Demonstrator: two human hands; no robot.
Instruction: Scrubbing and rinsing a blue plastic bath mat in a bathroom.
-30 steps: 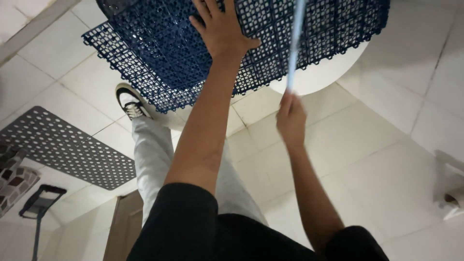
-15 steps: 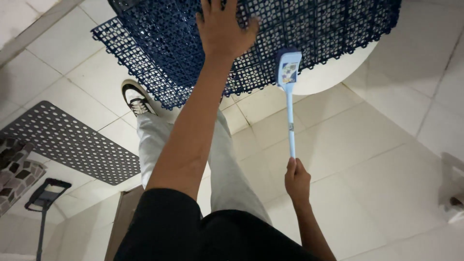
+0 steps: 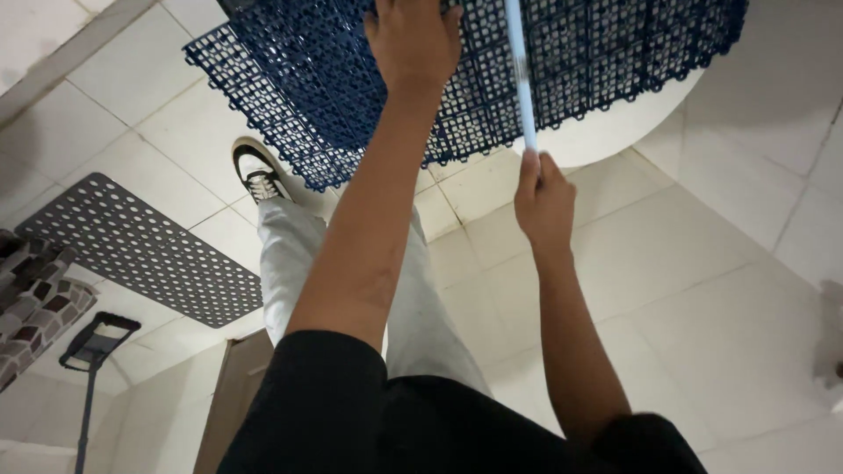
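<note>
A dark blue perforated plastic floor mat (image 3: 307,96) lies across a round white basin (image 3: 615,123) at the top of the head view. My left hand (image 3: 413,39) presses flat on the mat with fingers spread. My right hand (image 3: 543,197) is closed around the pale blue handle of a long brush (image 3: 520,70). The handle runs up over the mat, blurred, and its head is out of frame.
A grey perforated mat (image 3: 132,250) lies on the white tiled floor at left. My leg in light trousers and a black-and-white shoe (image 3: 256,171) stand below the blue mat. A floor squeegee (image 3: 92,351) and a patterned cloth (image 3: 35,298) are at far left.
My right hand has pushed the brush forward over the blue mat, so the brush head has left the frame. My left hand stays on the mat.
</note>
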